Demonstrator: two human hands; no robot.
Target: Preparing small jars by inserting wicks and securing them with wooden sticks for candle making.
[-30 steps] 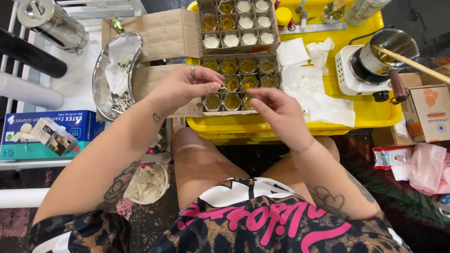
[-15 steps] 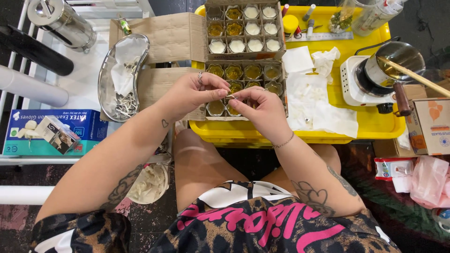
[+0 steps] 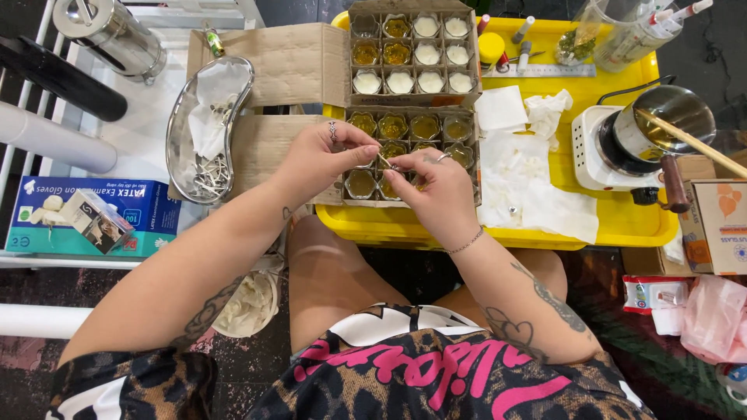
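Observation:
My left hand [image 3: 319, 159] and my right hand [image 3: 432, 190] meet over a cardboard box [image 3: 476, 180] of small glass jars with amber filling. Both pinch a thin pale wick stick [image 3: 385, 162] between their fingertips, just above the jars in the box's middle row. The jars under my hands are partly hidden. A second cardboard box [image 3: 412, 99] behind it holds jars, several with white filling and a few amber. Both boxes rest on a yellow tray [image 3: 622, 229].
A small metal pot with a wooden stick [image 3: 661, 124] sits on a white heater at the right. White paper towels [image 3: 529, 194] lie on the tray. A metal kidney dish [image 3: 210, 128], a glove box [image 3: 93, 218] and a steel flask [image 3: 109, 31] are at the left.
My hands have drawn together from spread positions over the near box. They now pinch the wick stick between them over the middle jars.

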